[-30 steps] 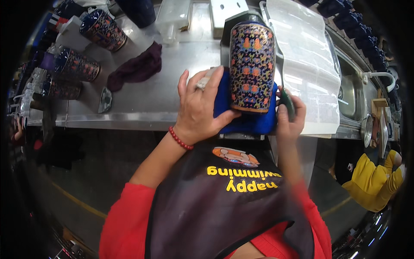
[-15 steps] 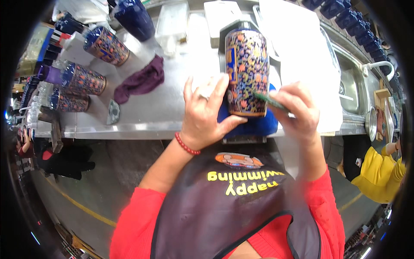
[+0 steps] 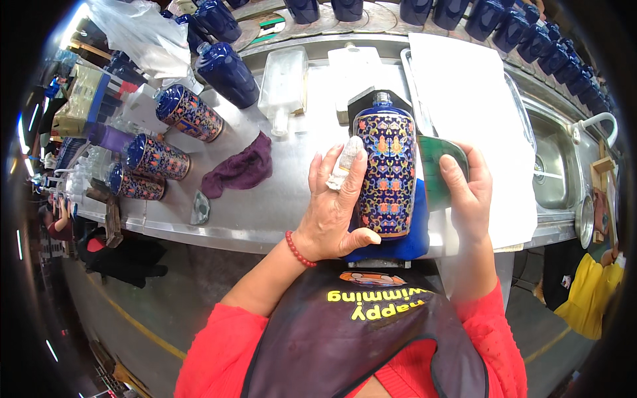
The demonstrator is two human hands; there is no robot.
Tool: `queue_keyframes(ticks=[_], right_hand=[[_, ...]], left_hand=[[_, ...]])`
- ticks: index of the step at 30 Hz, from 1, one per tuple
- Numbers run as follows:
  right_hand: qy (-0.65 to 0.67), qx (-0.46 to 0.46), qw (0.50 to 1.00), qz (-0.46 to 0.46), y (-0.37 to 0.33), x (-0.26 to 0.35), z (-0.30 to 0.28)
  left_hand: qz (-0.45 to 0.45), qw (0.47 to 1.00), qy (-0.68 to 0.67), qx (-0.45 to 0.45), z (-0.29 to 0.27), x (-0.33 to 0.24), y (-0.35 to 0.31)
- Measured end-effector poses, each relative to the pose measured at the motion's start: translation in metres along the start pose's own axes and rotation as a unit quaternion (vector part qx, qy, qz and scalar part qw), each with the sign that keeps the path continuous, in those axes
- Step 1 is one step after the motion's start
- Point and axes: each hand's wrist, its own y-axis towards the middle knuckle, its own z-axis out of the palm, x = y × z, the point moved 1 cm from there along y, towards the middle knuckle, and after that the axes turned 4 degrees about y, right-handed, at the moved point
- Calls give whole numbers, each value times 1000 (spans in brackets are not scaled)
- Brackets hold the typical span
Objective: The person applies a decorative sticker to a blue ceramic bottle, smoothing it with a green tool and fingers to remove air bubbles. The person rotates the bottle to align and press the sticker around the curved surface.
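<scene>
A dark blue ceramic bottle with a colourful floral pattern lies on a blue pad, its neck pointing away from me. My left hand rests along its left side, fingers stretched and thumb near the base. One finger of that hand is wrapped in white. In my right hand is a thin green scraper, pinched with the thumb on its face. It stands just right of the bottle; whether they touch, I cannot tell.
A purple cloth and a small pale scraper lie to the left. Beyond them are several patterned bottles and a plain blue bottle. White paper covers the right side, beside a sink. Plain blue bottles line the back.
The bottle has turned, so its blue framed panel no longer faces up. My right hand has moved the green scraper from the bottle's lower face to its right side. The view has shifted.
</scene>
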Motion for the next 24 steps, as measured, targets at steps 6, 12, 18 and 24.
queue_keyframes(ticks=[6,12,18,24], right_hand=[[-322,133,899,-264,7,-2,11],[-370,148,877,-268,1,-4,23],[-368,146,881,-258,5,0,24],[-373,144,885,-238,5,5,29]], left_hand=[[1,1000,21,15,-7,-3,21],[1,998,61,27,-12,-11,28],[11,996,76,33,-16,-11,34],[-3,997,79,17,-15,-3,43]])
